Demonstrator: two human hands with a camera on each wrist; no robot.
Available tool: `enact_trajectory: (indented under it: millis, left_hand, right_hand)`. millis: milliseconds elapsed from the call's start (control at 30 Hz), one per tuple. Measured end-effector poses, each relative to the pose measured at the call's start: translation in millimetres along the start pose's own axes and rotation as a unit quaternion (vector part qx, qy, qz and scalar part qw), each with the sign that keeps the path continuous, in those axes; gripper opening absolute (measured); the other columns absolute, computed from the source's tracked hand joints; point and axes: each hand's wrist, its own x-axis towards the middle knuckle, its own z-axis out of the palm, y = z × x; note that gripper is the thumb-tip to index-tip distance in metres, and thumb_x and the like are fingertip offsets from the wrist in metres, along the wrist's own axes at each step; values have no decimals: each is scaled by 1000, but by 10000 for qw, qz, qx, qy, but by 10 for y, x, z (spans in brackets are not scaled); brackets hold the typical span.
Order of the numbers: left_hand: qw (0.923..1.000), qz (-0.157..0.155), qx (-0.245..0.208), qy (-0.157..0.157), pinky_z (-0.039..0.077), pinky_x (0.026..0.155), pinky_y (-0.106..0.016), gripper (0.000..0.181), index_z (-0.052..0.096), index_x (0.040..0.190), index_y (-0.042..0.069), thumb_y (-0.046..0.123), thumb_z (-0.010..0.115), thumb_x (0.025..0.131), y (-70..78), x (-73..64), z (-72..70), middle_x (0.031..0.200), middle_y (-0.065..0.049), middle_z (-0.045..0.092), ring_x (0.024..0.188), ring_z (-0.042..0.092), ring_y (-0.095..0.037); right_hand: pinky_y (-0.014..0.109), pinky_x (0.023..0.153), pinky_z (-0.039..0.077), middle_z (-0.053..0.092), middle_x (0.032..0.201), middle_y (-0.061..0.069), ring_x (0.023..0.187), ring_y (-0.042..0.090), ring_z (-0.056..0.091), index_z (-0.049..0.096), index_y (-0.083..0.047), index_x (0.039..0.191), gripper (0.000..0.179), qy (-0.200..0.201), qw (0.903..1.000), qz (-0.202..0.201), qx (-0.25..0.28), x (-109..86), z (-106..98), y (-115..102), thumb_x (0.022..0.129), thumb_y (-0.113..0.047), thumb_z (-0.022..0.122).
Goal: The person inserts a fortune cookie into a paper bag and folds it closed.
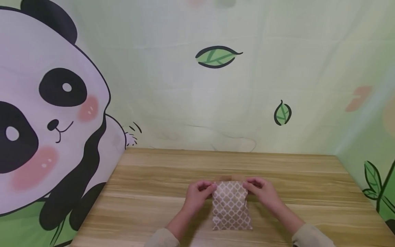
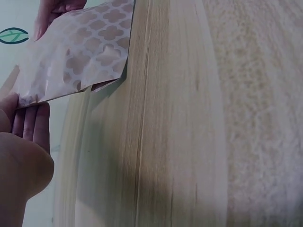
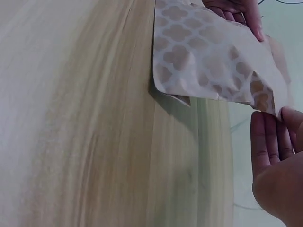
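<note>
A flat brown paper bag (image 1: pixel 232 206) with a white lattice print hangs upright between both hands, its lower edge close over the wooden table. My left hand (image 1: pixel 199 193) pinches its upper left corner, thumb in front and fingers behind. The upper right corner is pinched the same way by my right hand (image 1: pixel 262 192). A plain brown strip at the bag's top shows beyond the print in the head view. Seen from the left wrist, the paper (image 2: pixel 97 45) slants away from the thumb. In the right wrist view the bag's side edge (image 3: pixel 262 94) is creased near the fingers.
The wood-grain table (image 1: pixel 148 171) spreads around the hands on all sides. Behind it hangs a pale green backdrop (image 1: pixel 172 85) with printed leaves, and a large printed panda (image 1: pixel 71 137) fills the left side. Beige sleeves (image 1: pixel 311 236) cover both forearms.
</note>
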Motion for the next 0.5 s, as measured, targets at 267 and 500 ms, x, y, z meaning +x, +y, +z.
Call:
enact_trajectory:
  millis: [267,500]
  left_hand:
    - [9992,-180,-330,-98,65,86,-33,17,73,105,-7,7,77,97,-21,1,-27,97,-6,73,88,71,-15]
    - [9974,72,568,-445,66,86,-39,26,71,115,-9,7,78,97,57,49,-83,102,-9,75,90,72,-15]
  right_hand:
    - [25,82,62,76,102,9,89,12,69,72,8,118,25,116,9991,-294,297,-11,15,44,98,-6,76]
    - [24,81,63,76,107,17,89,10,71,71,13,118,23,-61,9962,-667,563,-37,14,73,98,2,72]
